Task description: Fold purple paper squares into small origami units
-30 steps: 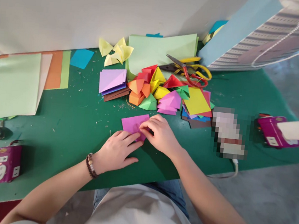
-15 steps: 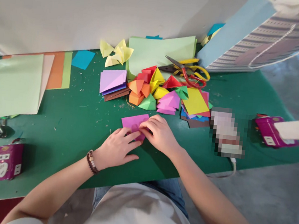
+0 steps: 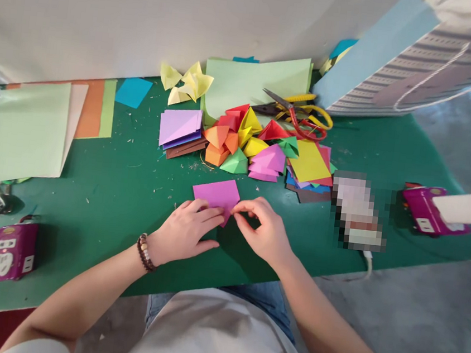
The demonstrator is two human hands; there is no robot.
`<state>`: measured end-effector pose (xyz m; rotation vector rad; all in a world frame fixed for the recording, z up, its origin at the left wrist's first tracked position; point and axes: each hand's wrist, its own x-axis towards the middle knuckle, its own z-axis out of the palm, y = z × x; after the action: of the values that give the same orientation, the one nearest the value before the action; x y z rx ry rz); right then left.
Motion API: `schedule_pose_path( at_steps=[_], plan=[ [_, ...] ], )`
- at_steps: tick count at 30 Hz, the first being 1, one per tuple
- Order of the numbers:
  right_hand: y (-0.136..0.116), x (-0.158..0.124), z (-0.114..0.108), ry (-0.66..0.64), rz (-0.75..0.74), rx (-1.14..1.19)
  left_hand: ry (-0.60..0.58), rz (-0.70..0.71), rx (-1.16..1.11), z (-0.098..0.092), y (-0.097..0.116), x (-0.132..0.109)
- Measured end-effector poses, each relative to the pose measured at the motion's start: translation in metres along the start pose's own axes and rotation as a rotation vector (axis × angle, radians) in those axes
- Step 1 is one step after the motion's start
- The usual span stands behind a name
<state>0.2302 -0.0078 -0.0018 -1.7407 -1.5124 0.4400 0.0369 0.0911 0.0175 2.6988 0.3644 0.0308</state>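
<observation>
On the green worktop (image 3: 100, 224), thin magenta paper sheet (image 3: 215, 192) beneath the flat left hand (image 3: 183, 233), pinched by the right hand (image 3: 261, 230).

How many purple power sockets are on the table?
2: one socket at the front left of the table, one socket at the right, partly behind a pale strip. More may be hidden.
</observation>
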Motion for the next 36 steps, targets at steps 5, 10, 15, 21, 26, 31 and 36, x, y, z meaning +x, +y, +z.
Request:
schedule_pose_path(
  at_steps=[5,10,15,21,26,31,36],
  plan=[
    [-0.002,-0.013,0.008,-0.057,0.07,0.023,0.004,-0.023,-0.021,-0.002,0.002,0.001],
    [-0.006,-0.014,0.012,-0.095,0.014,-0.073,0.003,-0.027,0.002,-0.002,0.003,0.001],
    [-0.01,-0.019,0.013,-0.058,0.002,-0.085,0.007,-0.032,0.009,-0.001,0.003,0.001],
    [-0.011,-0.027,0.017,-0.043,0.055,-0.056,0.003,-0.023,0.023,-0.001,0.003,0.0],
    [-0.009,-0.021,0.019,0.02,0.073,-0.13,-0.003,-0.024,0.041,-0.001,0.004,0.0],
    [-0.009,-0.022,0.019,0.067,0.136,-0.113,-0.012,0.001,0.049,-0.003,0.003,-0.001],
    [-0.01,-0.026,0.02,0.102,0.151,-0.095,-0.038,0.016,0.058,-0.005,0.003,-0.001]
  ],
)
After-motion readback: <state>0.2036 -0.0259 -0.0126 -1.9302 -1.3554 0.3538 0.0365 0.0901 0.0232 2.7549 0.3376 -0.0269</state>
